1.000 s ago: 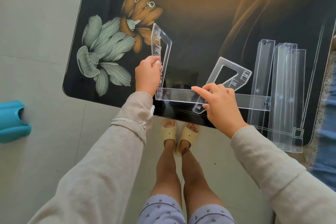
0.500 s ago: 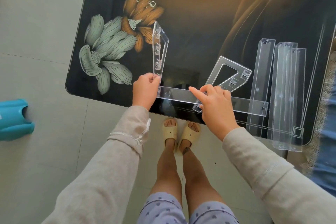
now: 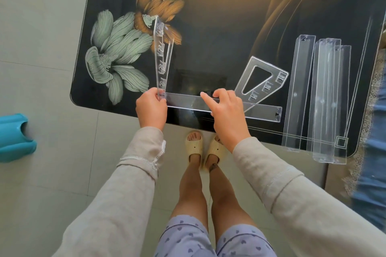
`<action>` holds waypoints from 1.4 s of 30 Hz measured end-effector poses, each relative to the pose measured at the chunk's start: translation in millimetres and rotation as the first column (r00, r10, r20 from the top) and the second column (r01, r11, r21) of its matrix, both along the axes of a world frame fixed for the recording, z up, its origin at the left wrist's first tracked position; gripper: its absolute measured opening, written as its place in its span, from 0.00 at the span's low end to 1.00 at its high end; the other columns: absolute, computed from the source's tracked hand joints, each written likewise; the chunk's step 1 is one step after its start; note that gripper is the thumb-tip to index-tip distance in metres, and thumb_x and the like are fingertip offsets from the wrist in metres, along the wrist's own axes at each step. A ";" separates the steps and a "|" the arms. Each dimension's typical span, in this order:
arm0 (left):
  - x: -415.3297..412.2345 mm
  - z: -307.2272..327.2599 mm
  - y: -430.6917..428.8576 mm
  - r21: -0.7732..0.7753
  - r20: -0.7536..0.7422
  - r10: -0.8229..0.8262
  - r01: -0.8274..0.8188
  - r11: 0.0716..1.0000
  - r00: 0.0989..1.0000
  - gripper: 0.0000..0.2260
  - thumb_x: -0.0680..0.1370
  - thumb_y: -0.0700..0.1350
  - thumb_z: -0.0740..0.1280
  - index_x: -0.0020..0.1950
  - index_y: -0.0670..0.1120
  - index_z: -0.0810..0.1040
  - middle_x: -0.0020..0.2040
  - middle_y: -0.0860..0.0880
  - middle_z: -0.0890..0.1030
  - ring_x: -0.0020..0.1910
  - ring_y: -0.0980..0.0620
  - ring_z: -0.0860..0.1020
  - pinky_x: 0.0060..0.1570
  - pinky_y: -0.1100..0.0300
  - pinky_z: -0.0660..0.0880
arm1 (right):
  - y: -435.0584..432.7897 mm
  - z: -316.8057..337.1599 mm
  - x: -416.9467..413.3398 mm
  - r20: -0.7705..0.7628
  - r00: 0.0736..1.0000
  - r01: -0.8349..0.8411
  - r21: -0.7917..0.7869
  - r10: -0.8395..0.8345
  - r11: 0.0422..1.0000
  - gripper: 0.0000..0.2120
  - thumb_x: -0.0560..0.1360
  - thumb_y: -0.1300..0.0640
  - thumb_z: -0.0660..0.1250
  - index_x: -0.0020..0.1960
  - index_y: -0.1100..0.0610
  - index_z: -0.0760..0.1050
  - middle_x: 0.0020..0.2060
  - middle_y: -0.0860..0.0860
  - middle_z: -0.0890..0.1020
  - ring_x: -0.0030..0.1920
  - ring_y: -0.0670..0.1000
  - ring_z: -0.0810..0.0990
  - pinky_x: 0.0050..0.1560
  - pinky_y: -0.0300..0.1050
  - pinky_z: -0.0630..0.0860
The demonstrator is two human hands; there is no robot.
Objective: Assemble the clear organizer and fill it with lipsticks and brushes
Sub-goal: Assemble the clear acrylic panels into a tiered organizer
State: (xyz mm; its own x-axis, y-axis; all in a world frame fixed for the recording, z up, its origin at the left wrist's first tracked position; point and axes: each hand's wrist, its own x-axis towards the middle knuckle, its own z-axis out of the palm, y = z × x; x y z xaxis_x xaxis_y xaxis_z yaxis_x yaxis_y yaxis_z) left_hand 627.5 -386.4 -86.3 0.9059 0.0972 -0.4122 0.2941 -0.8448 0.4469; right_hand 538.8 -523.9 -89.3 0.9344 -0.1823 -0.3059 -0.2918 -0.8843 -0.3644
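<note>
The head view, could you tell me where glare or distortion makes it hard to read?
Head view: warm glare sweeps the glossy black table top; clear strips at right show mostly as edge outlines; wide-angle lens bows the table's edges; hands stay sharp.

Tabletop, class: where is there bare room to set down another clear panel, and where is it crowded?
Free: the dark stretch of tabletop between the painted flowers and the long clear strips, beyond the flat triangular side panel. Crowded: the near edge, where both hands join the upright side panel to the horizontal strip, and the right end.
</note>
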 end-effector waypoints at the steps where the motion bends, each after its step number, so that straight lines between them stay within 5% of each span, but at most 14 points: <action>1: 1.9 -0.3 2.7 0.009 0.003 -0.002 0.002 1.000 1.000 0.09 0.76 0.36 0.62 0.52 0.39 0.80 0.47 0.38 0.82 0.48 0.41 0.78 0.48 0.57 0.73 | 2.7 -1.2 2.0 0.000 1.000 0.003 0.001 -0.003 1.000 0.30 0.72 0.72 0.60 0.71 0.54 0.63 0.59 0.57 0.72 0.60 0.58 0.68 0.58 0.48 0.64; 5: 6.4 -1.0 8.9 0.006 -0.001 -0.031 0.031 1.000 1.000 0.09 0.75 0.36 0.62 0.52 0.39 0.79 0.49 0.38 0.82 0.45 0.44 0.76 0.48 0.60 0.70 | 7.0 -6.5 4.5 -0.032 0.999 -0.014 0.030 0.015 0.999 0.36 0.66 0.73 0.67 0.70 0.54 0.64 0.57 0.57 0.73 0.57 0.58 0.69 0.55 0.48 0.63; 10: -14.8 4.7 0.0 -0.031 0.101 0.000 0.003 1.000 0.995 0.17 0.74 0.41 0.65 0.62 0.40 0.73 0.60 0.40 0.75 0.59 0.43 0.72 0.60 0.56 0.67 | -5.2 -2.6 4.9 0.068 0.998 -0.001 0.092 -0.006 0.996 0.30 0.71 0.65 0.68 0.70 0.54 0.65 0.56 0.55 0.74 0.57 0.56 0.70 0.60 0.46 0.65; 15: -49.0 19.6 -23.6 0.023 0.422 -0.050 0.044 0.999 0.905 0.19 0.71 0.38 0.66 0.62 0.38 0.73 0.63 0.39 0.74 0.62 0.39 0.71 0.62 0.49 0.66 | -40.9 18.3 -13.9 0.174 0.911 0.320 0.273 -0.374 0.907 0.18 0.73 0.61 0.66 0.63 0.58 0.73 0.55 0.56 0.77 0.58 0.55 0.71 0.60 0.42 0.63; 19: -54.3 18.5 -67.0 0.027 0.346 -0.276 0.285 0.958 0.896 0.13 0.73 0.39 0.64 0.57 0.42 0.77 0.59 0.43 0.77 0.60 0.42 0.73 0.62 0.48 0.66 | -74.3 25.2 -36.6 0.090 0.721 0.616 0.369 -0.687 0.696 0.14 0.74 0.64 0.63 0.60 0.60 0.75 0.56 0.57 0.77 0.57 0.55 0.73 0.52 0.30 0.60; 23: -35.7 7.5 -118.4 0.147 0.055 -0.569 0.557 0.817 0.820 0.12 0.77 0.45 0.60 0.58 0.45 0.76 0.56 0.45 0.79 0.57 0.44 0.73 0.59 0.51 0.65 | -84.7 21.5 -42.3 -0.188 0.548 0.781 0.463 -0.815 0.418 0.16 0.75 0.61 0.61 0.63 0.58 0.72 0.59 0.53 0.75 0.53 0.46 0.71 0.54 0.35 0.65; 27: -22.3 2.1 -148.9 0.192 -0.129 -0.585 0.599 0.778 0.801 0.12 0.77 0.44 0.57 0.59 0.42 0.71 0.55 0.41 0.79 0.55 0.40 0.76 0.54 0.51 0.68 | -81.3 16.3 -33.2 -0.417 0.361 0.852 0.512 -0.834 0.112 0.18 0.75 0.61 0.61 0.65 0.59 0.70 0.55 0.52 0.76 0.55 0.50 0.74 0.61 0.45 0.72; 32: -19.6 2.6 -161.3 0.136 -0.225 -0.516 0.551 0.823 0.826 0.09 0.77 0.38 0.56 0.57 0.40 0.69 0.55 0.39 0.78 0.53 0.37 0.76 0.43 0.53 0.67 | -91.7 21.5 -13.3 -0.660 0.028 0.793 0.472 -0.751 -0.385 0.13 0.75 0.68 0.58 0.56 0.72 0.74 0.56 0.67 0.79 0.45 0.57 0.79 0.54 0.51 0.77; 35: -17.6 3.6 -165.2 0.095 -0.234 -0.502 0.534 0.840 0.832 0.10 0.77 0.37 0.56 0.57 0.39 0.69 0.55 0.38 0.78 0.53 0.37 0.76 0.45 0.52 0.70 | -99.7 22.7 -7.2 -0.717 0.046 0.793 0.450 -0.695 -0.411 0.07 0.76 0.66 0.58 0.49 0.65 0.75 0.54 0.60 0.81 0.49 0.54 0.80 0.56 0.50 0.76; 39: -13.9 1.4 -166.1 -0.038 -0.248 -0.461 0.467 0.883 0.852 0.09 0.78 0.39 0.57 0.57 0.40 0.70 0.54 0.39 0.78 0.46 0.44 0.74 0.46 0.55 0.71 | -105.7 17.0 -3.5 -0.745 0.095 0.830 0.425 -0.660 -0.360 0.11 0.76 0.63 0.61 0.57 0.62 0.74 0.39 0.51 0.78 0.48 0.51 0.77 0.58 0.52 0.75; 42: -13.0 -1.9 -163.0 -0.091 -0.237 -0.447 0.439 0.894 0.862 0.10 0.79 0.40 0.58 0.59 0.41 0.70 0.54 0.41 0.78 0.44 0.48 0.72 0.45 0.57 0.70 | -105.0 14.6 -0.2 -0.724 0.126 0.857 0.424 -0.678 -0.292 0.13 0.76 0.62 0.61 0.59 0.63 0.73 0.38 0.51 0.77 0.48 0.51 0.76 0.53 0.49 0.76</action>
